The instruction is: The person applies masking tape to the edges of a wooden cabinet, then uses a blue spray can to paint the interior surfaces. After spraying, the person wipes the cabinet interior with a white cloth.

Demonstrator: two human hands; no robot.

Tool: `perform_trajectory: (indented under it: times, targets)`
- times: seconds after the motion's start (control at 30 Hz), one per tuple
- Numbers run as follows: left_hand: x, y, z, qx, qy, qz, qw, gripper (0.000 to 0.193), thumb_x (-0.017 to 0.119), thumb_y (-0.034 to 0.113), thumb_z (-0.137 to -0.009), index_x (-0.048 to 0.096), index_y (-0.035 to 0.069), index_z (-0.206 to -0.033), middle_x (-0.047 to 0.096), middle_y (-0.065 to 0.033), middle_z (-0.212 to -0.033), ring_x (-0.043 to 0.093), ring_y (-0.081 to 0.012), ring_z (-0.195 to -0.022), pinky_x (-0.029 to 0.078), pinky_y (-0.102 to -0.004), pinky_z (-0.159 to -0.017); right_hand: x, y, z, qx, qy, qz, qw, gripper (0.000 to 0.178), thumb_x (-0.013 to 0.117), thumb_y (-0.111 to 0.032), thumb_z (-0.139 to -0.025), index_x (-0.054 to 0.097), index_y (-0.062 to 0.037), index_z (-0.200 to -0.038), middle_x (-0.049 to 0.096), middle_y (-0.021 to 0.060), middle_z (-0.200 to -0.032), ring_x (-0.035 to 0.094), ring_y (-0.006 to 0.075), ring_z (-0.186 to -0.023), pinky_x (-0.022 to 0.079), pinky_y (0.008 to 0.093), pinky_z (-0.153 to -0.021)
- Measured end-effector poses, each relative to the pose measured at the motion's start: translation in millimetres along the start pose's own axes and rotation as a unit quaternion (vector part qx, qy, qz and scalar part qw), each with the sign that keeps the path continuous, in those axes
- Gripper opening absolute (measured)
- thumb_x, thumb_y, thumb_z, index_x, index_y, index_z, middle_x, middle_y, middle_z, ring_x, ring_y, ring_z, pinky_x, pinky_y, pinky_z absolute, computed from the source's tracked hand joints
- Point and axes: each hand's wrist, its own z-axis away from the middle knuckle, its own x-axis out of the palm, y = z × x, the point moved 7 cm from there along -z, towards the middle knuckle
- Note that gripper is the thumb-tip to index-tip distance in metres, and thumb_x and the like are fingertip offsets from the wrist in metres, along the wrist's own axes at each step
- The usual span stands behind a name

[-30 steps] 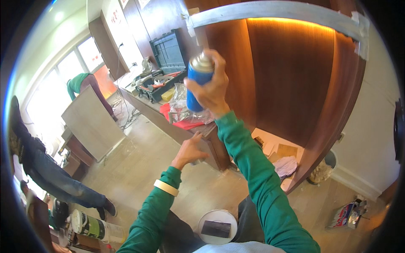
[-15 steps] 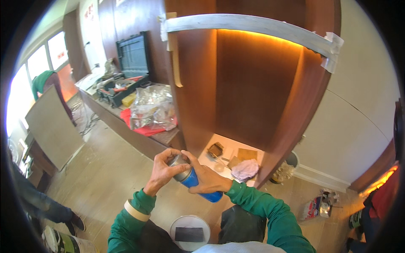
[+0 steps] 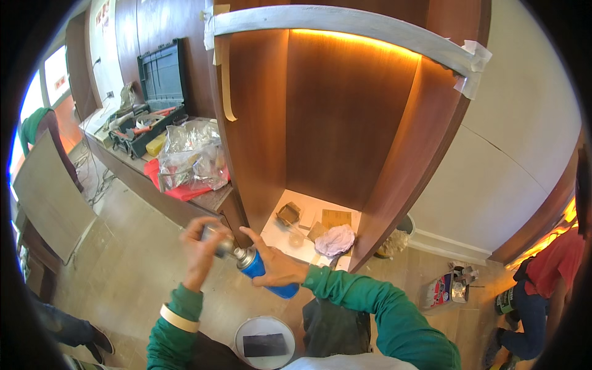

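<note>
We see a brown wooden cabinet [image 3: 348,117], and on its pale base lie a pink cloth [image 3: 335,240] and a small open box [image 3: 288,213]. To the left of the cabinet we find an opened toolbox [image 3: 162,89], and, nearer to the cabinet, a clear plastic bag [image 3: 194,154] upon a red sheet [image 3: 184,193]. To the cabinet's right we notice a bucket [image 3: 407,223] just beside it and, farther off, a person in a red top [image 3: 558,265].

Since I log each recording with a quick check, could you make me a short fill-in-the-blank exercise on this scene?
1. Of the spray can and its silver cap, the left hand holds the ____.
2. The can's body, in the right hand, is ____.
3. The toolbox is ____, not shut.
4. The person at far right wears a ____ top.

Missing words: cap; blue; open; red.
</note>
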Motion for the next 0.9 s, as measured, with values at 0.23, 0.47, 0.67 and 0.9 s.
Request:
perform_trajectory:
  times: [0.23,0.47,0.67,0.9]
  targets:
    - [-63.5,-31.5,-15.6,0.006,0.123,-0.130,0.984,0.024,0.078,0.014,-0.074,0.065,0.005,-0.092,0.061,-0.0026,-0.074,0.059,-0.0115,-0.064,0.046,-0.0276,-0.059,-101.2,-67.1,26.1,-0.138,0.232,-0.140,0.953,0.085,0.076,-0.010,-0.069,0.032,-0.0173,-0.141,0.062,0.0156,-0.107,0.065,0.0271,-0.090,0.055,0.0417,-0.083]
    - [-74.0,-46.4,13.7,0.064,0.087,-0.270,0.957,0.029,0.080,0.018,-0.067,0.065,0.005,-0.088,0.062,-0.0103,-0.075,0.058,-0.0241,-0.063,0.048,-0.0352,-0.060,-111.8,-176.2,5.3,0.105,0.245,-0.388,0.882,0.057,0.076,-0.022,-0.069,0.051,-0.0044,-0.118,0.066,0.0172,-0.098,0.068,0.0301,-0.082,0.059,0.0449,-0.074]
    - [-141.2,-23.9,130.0,-0.245,0.143,-0.287,0.915,0.032,0.081,0.023,-0.067,0.067,0.004,-0.088,0.063,-0.0109,-0.077,0.059,-0.0235,-0.069,0.049,-0.0377,-0.065,-114.4,-238.8,-31.8,0.285,0.134,-0.415,0.854,0.057,0.081,-0.018,-0.069,0.056,-0.0020,-0.117,0.066,0.0145,-0.104,0.067,0.0277,-0.092,0.059,0.0406,-0.077]
    - [-161.5,185.1,115.9,-0.324,0.165,-0.185,0.913,0.022,0.078,0.014,-0.075,0.067,0.002,-0.089,0.062,-0.0049,-0.070,0.057,-0.0132,-0.061,0.046,-0.0295,-0.057,-220.0,-377.9,-50.2,0.235,0.280,-0.305,0.879,0.075,0.085,-0.026,-0.068,0.048,-0.0042,-0.130,0.059,0.0177,-0.120,0.061,0.0325,-0.106,0.047,0.0445,-0.095]
